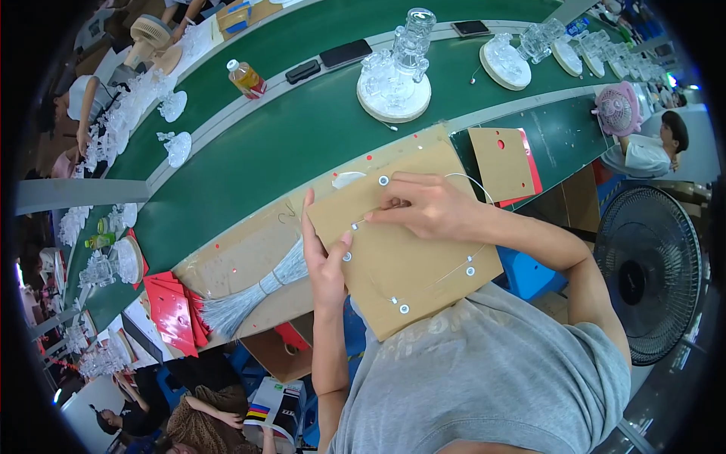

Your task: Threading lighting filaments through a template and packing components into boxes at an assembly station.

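A brown cardboard panel (423,250), thick at its lower edge, lies tilted against my grey shirt. White round eyelets (404,309) and small white clips (469,259) are spaced about its face, with a thin wire running between them. My left hand (327,276) grips the panel's left edge, thumb on the face and fingers along the side. Bent over the panel, my right hand (431,206) pinches the thin wire (363,219) beside a small white clip (354,226). A white cable (478,183) loops out past my right wrist; its ends are hidden.
A bundle of silvery wires (261,291) lies at the left, next to red sheets (172,310). Beyond stand a clear ornament on a round base (393,94), a phone (345,53) and a drink bottle (246,79). A black fan (643,276) stands at right; other people work around.
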A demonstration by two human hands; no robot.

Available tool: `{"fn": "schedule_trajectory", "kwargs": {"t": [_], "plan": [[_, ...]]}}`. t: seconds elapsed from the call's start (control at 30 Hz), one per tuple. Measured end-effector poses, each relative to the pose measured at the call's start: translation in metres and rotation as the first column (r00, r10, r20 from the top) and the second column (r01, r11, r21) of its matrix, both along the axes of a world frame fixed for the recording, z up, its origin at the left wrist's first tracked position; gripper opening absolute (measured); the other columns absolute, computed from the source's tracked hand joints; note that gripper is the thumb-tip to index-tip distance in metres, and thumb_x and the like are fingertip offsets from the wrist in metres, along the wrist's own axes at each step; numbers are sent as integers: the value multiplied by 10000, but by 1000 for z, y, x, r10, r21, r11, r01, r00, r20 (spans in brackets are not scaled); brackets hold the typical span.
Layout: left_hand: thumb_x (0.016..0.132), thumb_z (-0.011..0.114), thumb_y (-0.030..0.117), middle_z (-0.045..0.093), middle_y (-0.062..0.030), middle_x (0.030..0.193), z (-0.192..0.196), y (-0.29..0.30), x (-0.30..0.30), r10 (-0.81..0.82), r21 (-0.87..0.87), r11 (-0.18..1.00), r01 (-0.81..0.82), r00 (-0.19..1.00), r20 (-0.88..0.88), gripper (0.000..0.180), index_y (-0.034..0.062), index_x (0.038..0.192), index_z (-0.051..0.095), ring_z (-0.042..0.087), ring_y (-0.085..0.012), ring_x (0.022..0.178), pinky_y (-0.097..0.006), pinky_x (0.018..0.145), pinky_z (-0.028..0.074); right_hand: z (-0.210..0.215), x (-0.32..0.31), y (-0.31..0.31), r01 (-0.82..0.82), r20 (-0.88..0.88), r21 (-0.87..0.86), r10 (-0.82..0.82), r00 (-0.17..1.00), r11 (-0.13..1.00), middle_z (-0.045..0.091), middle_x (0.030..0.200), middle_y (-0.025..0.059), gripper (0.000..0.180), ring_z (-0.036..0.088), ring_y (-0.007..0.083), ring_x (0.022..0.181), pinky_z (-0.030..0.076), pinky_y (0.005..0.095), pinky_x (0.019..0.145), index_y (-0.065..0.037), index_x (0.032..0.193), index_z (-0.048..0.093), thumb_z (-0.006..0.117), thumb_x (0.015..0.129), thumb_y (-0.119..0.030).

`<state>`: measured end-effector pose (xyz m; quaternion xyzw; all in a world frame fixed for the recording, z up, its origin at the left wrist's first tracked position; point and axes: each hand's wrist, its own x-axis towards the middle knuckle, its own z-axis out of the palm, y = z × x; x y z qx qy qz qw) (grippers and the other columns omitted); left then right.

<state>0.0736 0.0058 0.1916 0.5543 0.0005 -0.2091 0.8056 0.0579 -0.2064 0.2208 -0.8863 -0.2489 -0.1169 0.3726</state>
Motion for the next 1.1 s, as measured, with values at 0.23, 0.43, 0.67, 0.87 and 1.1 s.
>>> {"fn": "schedule_trajectory", "kwargs": {"t": [0.23,0.43,0.67,0.87,1.1], "plan": [[774,516,-100,428,-152,1451,9,-9,3,85,37,995,-90,991,103,842,54,1549,227,517,-203,1229,-316,1014,425,13,1,-2,-148,20,-424,173,985,893,559,892,72,361,627,234,922,554,316,635,-74,1153,687,638,799,-129],[763,500,-77,425,-139,1470,6,-10,4,53,88,994,-64,991,120,788,43,1520,318,521,-194,1234,-300,1005,436,20,3,0,-194,31,-510,244,969,838,534,908,80,425,604,235,946,550,332,738,-23,1202,644,609,793,-130],[765,498,-116,430,-142,1457,2,-9,3,70,51,996,-75,993,100,788,32,1516,310,518,-198,1233,-317,1018,432,17,9,-3,-236,55,-523,309,950,819,550,934,70,383,603,199,939,580,306,703,21,1108,668,637,757,-128],[770,493,-128,434,-143,1452,5,-12,4,45,59,997,-51,994,96,785,32,1516,308,523,-198,1227,-318,1017,432,16,11,0,-241,110,-527,346,932,815,554,921,68,347,600,189,933,571,280,642,29,1068,667,645,753,-116],[768,496,-133,461,-152,1422,1,-10,4,71,29,997,-73,994,87,797,34,1521,294,527,-192,1218,-305,996,442,13,8,-7,-239,56,-475,300,952,847,561,921,73,336,600,205,932,561,283,651,36,1048,665,650,748,-115]]}}
